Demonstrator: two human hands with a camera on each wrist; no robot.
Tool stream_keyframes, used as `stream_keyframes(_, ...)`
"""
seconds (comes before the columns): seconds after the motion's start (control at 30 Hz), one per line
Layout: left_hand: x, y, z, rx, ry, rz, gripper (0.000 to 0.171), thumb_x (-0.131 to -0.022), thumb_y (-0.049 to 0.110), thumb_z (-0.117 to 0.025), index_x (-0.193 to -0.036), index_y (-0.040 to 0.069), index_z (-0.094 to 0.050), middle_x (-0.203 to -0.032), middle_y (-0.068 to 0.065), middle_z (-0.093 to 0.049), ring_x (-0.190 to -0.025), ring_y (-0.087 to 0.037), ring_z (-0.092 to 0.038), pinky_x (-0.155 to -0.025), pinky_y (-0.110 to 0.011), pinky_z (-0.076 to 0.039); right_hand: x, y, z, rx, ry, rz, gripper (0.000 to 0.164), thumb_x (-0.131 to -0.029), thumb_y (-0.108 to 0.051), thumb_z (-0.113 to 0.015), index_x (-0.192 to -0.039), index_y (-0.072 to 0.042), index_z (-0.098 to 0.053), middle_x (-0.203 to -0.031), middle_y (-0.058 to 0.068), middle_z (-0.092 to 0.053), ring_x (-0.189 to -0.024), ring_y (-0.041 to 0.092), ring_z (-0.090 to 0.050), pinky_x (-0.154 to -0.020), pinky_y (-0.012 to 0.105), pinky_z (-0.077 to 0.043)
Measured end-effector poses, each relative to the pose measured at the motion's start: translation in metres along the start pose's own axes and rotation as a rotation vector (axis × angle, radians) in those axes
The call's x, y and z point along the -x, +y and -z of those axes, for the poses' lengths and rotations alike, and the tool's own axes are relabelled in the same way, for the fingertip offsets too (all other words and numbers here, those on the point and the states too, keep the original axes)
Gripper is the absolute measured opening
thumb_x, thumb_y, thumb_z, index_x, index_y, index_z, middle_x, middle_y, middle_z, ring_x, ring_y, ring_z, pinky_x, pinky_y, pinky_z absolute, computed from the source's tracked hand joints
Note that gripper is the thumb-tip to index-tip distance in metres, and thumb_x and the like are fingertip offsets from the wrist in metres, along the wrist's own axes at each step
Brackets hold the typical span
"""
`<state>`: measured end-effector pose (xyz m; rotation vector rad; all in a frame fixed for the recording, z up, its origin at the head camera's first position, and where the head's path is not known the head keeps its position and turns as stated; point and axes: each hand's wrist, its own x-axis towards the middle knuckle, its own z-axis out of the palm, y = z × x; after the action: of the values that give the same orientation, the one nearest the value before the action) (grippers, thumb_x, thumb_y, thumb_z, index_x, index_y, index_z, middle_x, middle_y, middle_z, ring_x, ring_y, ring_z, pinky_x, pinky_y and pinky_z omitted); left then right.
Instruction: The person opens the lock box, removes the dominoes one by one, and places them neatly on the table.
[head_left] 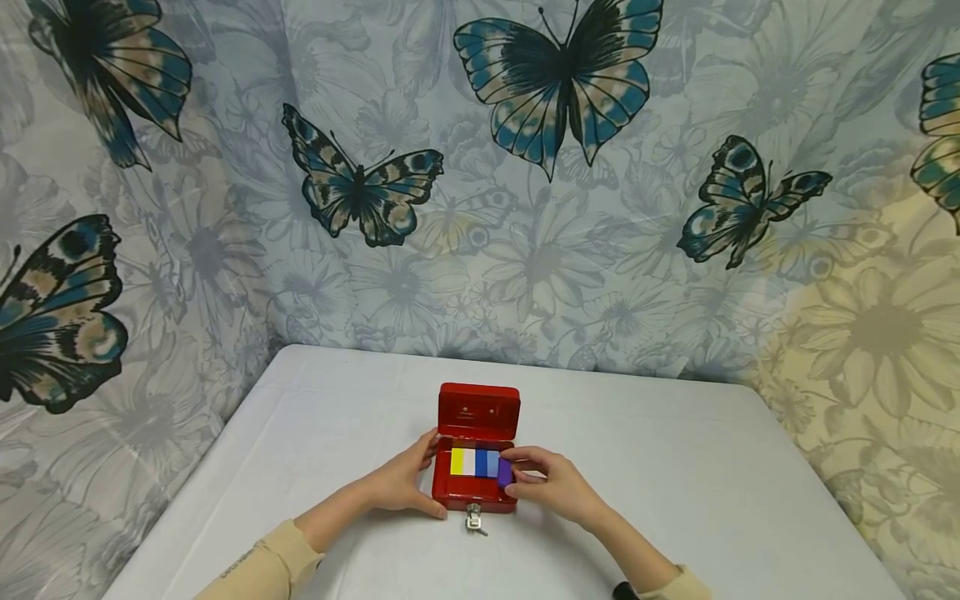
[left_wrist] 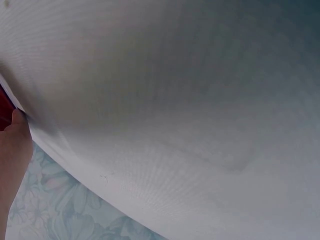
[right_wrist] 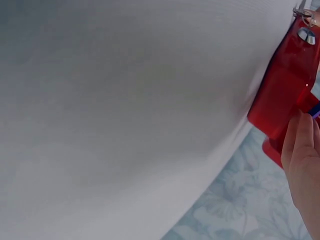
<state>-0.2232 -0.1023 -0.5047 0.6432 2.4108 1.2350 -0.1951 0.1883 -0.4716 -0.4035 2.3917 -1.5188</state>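
Note:
A small red metal cash box (head_left: pixel 463 490) stands on the table with its lid (head_left: pixel 478 412) raised at the back. Inside, a yellow block (head_left: pixel 457 462), a white block (head_left: pixel 469 462), a dark blue block (head_left: pixel 482 462) and a light blue block (head_left: pixel 492 463) lie side by side. My left hand (head_left: pixel 401 479) holds the box's left side, thumb at the front corner and fingers towards the back. Between thumb and fingers, my right hand (head_left: pixel 555 483) pinches a purple block (head_left: pixel 505 473) at the box's right end. The right wrist view shows the box's outer wall (right_wrist: pixel 285 90).
Keys (head_left: pixel 474 521) hang from the lock at the box's front. A white cloth (head_left: pixel 360 392) covers the table. Behind it hangs a butterfly-patterned curtain (head_left: pixel 420 300). A black item (head_left: pixel 624 591) shows at the right sleeve.

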Motion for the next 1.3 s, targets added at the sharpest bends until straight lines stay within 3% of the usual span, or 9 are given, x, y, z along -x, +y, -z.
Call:
stream_keyframes(0.5, 0.001, 0.001, 0.000, -0.009, -0.002, 0.009, 0.119, -0.068, 0.031, -0.090, -0.154, 0.003, -0.011, -0.150, -0.018, -0.035, -0.135, -0.033, -0.041, -0.107, -0.045, -0.040, 0.013, 0.010, 0.015, -0.017, 0.027, 0.004, 0.049, -0.084, -0.020, -0.078, -0.128, -0.005, -0.061, -0.126, 0.011, -0.061, -0.113, 0.029, -0.060, -0.089, 0.029, -0.055)
stream_keyframes(0.93, 0.001, 0.001, 0.000, -0.018, -0.008, 0.010, 0.117, -0.069, 0.032, -0.089, -0.153, 0.002, -0.012, -0.151, -0.019, -0.034, -0.136, -0.033, -0.040, -0.108, -0.044, -0.039, 0.014, 0.019, 0.027, 0.060, 0.006, -0.021, 0.047, -0.083, -0.019, -0.078, -0.125, -0.005, -0.062, -0.111, 0.007, -0.065, -0.101, 0.025, -0.060, -0.085, 0.026, -0.054)
stream_keyframes(1.3, 0.000, 0.000, 0.001, -0.012, -0.020, -0.023, 0.110, -0.071, 0.029, -0.088, -0.153, 0.006, -0.017, -0.151, -0.015, -0.035, -0.136, -0.032, -0.039, -0.108, -0.044, -0.039, 0.010, 0.025, 0.026, 0.195, -0.028, 0.054, 0.045, -0.081, -0.009, -0.079, -0.122, -0.003, -0.062, -0.107, 0.007, -0.063, -0.097, 0.025, -0.060, -0.082, 0.027, -0.057)
